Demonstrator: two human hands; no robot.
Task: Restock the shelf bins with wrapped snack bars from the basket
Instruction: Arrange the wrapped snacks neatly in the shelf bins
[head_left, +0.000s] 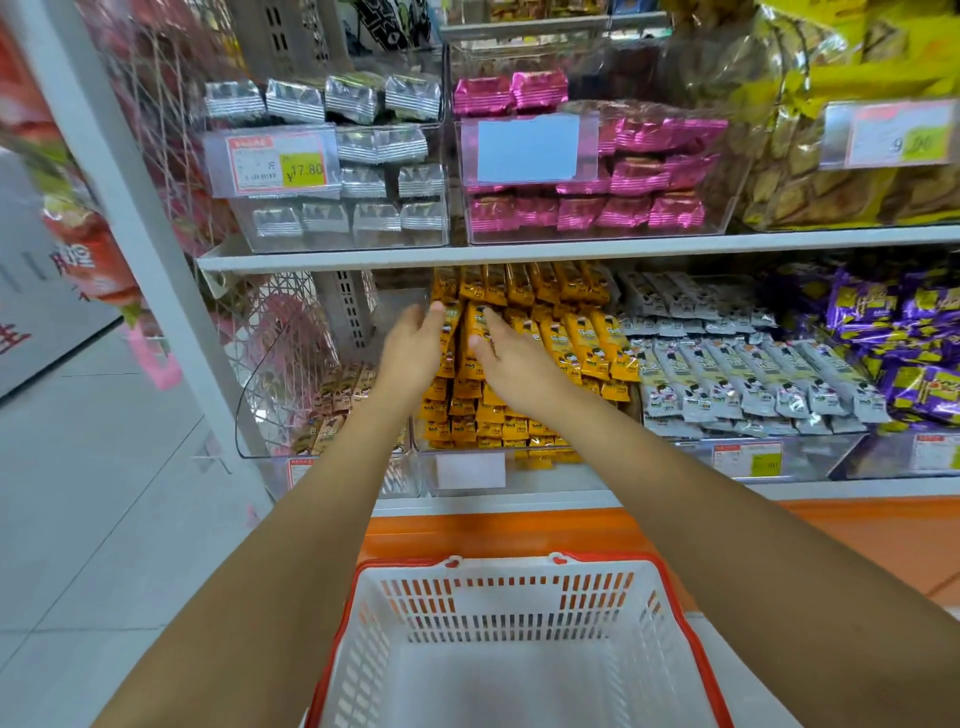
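Pressing upright yellow snack bars (460, 332) between my left hand (413, 353) and right hand (514, 364), fingers (435, 312) straight; shelf edge (519, 257) sitting just overhead.

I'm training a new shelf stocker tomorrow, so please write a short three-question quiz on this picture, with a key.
1. True or false: snack bars are visible inside the white slotted plastic basket with the red rim.
2. The left hand and right hand are: A reaching with straight fingers into the yellow wrapped snack bars; B curled into fists; C gripping the basket.
3. Fill in: the pink foil packs lie one level ___ the yellow bars.
Key: 1 false; 2 A; 3 above.
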